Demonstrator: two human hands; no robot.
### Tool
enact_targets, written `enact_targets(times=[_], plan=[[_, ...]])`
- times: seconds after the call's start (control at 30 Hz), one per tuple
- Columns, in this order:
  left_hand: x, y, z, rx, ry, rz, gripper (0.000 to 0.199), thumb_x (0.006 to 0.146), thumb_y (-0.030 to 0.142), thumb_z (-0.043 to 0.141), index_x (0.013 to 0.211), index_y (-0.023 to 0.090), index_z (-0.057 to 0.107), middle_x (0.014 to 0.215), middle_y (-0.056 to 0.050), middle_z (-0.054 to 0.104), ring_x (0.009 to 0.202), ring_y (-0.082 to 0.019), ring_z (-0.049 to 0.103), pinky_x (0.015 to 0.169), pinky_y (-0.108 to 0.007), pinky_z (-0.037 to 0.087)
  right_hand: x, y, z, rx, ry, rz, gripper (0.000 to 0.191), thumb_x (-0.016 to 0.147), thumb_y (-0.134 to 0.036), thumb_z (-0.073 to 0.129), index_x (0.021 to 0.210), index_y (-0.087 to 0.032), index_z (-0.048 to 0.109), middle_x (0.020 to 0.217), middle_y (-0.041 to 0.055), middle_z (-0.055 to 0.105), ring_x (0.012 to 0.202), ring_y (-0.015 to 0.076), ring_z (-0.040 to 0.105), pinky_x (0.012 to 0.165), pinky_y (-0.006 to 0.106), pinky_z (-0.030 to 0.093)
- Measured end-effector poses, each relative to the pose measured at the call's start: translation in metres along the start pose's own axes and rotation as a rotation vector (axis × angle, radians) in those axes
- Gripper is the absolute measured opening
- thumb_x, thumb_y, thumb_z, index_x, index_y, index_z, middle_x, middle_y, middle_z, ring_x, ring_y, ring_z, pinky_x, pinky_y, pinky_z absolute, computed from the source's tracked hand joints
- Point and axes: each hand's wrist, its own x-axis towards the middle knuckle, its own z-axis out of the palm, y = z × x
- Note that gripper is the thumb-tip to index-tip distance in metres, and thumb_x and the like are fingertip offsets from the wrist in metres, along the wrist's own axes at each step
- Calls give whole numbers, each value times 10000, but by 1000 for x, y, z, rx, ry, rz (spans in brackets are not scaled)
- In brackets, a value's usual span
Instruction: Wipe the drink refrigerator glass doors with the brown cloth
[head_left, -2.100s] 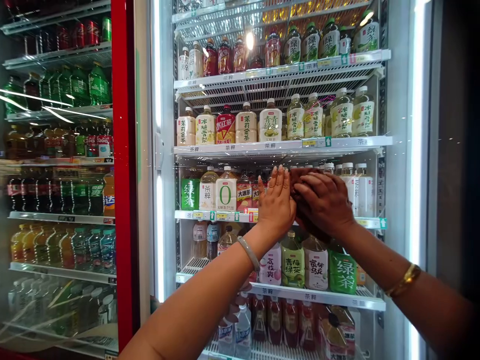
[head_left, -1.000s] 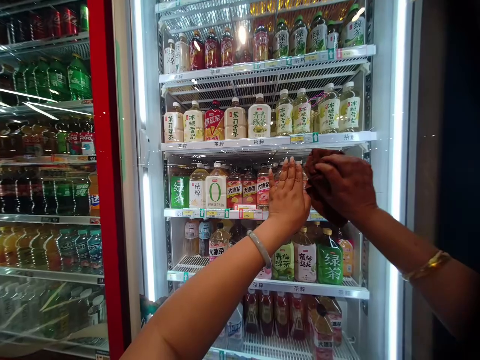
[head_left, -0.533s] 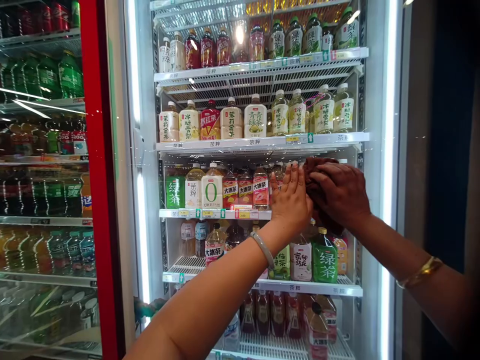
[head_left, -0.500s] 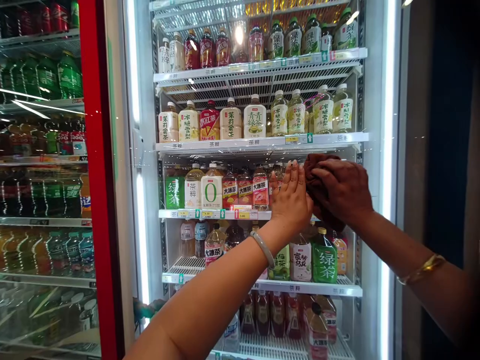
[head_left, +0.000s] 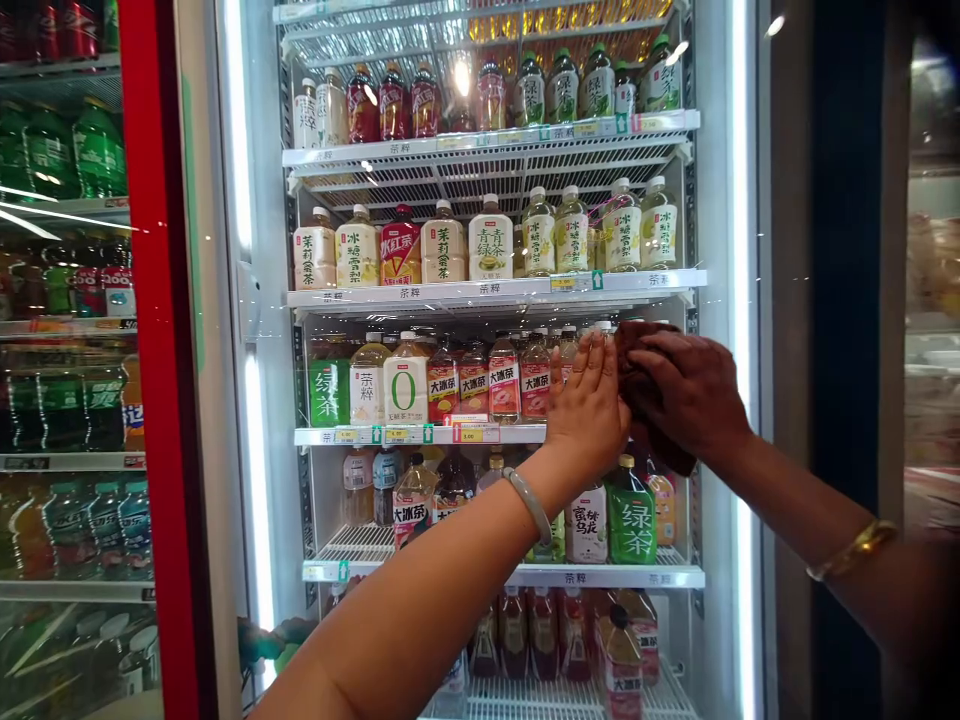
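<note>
My left hand lies flat on the glass door, its fingers stretched upward and a pale bangle at its wrist. Just right of it, my right hand presses a dark brown cloth against the glass, fingers bent over the bunched fabric. The cloth's lower end hangs below the palm. Through the pane, behind the hands, stand bottled drinks, among them a pink-labelled iced tea bottle and a green tea bottle. My hands and forearms hide part of the middle and lower shelves.
White wire shelves with rows of bottles fill the lit cooler. At the left, a red frame borders another cooler with green soda bottles. A bright light strip runs down the right side.
The view has swung slightly right, so the shelves sit further left. Both hands and the cloth have slid a little to the right across the glass, uncovering another iced tea bottle.
</note>
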Motion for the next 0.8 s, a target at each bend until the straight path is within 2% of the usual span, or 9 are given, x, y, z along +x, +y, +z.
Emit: enact_targets(times=[0.07,0.17,0.3,0.37,0.47,0.57,0.63,0.7,0.8], plan=[[6,5,1,6,5,-1,715,993,213,392,1674,78,222,1772,-119,152,1663,-241,71,1363,-580,70,3,16,-2,-4,1,116,444,912,-401,711,1313,-241,606,1383,125,640,1280,339,579,1084,515,435],[8,11,3,27,-4,3,726,992,211,397,1677,72,204,1771,-120,142,1663,-244,55,1359,-596,74,-17,19,-7,-38,-5,272,505,912,-431,712,1361,-239,585,1406,140,625,1307,371,571,1080,548,434],[4,20,9,47,-17,20,723,1004,250,412,1673,58,215,1767,-135,142,1661,-247,69,1358,-585,113,-48,-2,-13,-37,-29,183,491,911,-412,722,1343,-223,584,1393,154,613,1311,368,565,1094,544,447],[5,25,11,54,-27,22,720,1008,264,406,1671,56,220,1768,-129,153,1660,-245,76,1358,-578,128,-46,-4,-14,-1,-43,80,461,918,-374,708,1337,-225,585,1386,147,613,1327,351,554,1130,538,433],[14,33,14,50,-47,0,715,1011,270,393,1674,68,216,1774,-106,154,1660,-237,67,1360,-573,110,-25,15,-14,41,-94,16,404,938,-341,664,1325,-244,602,1401,124,620,1343,339,548,1155,540,415],[22,37,17,46,-25,-16,719,1010,262,378,1684,89,196,1778,-91,157,1661,-222,40,1362,-565,70,-12,46,-15,37,-87,141,424,925,-380,673,1325,-252,617,1426,129,618,1319,358,558,1132,563,416],[23,38,20,41,-15,-19,732,997,235,374,1687,85,179,1776,-95,161,1661,-220,34,1360,-575,67,-21,58,-15,13,-42,264,474,911,-401,687,1349,-240,606,1425,160,615,1306,375,560,1115,574,418],[21,37,22,24,-21,-15,747,979,212,382,1684,71,180,1774,-103,146,1662,-235,48,1354,-600,79,-41,55,-15,-25,-3,340,506,908,-409,689,1367,-225,584,1405,187,616,1303,385,559,1088,567,432],[17,37,25,-5,-25,-4,752,966,212,403,1676,58,208,1770,-108,139,1663,-249,77,1353,-608,103,-64,33,-15,-58,1,335,513,911,-410,684,1371,-222,555,1379,182,610,1302,381,559,1061,551,442]])
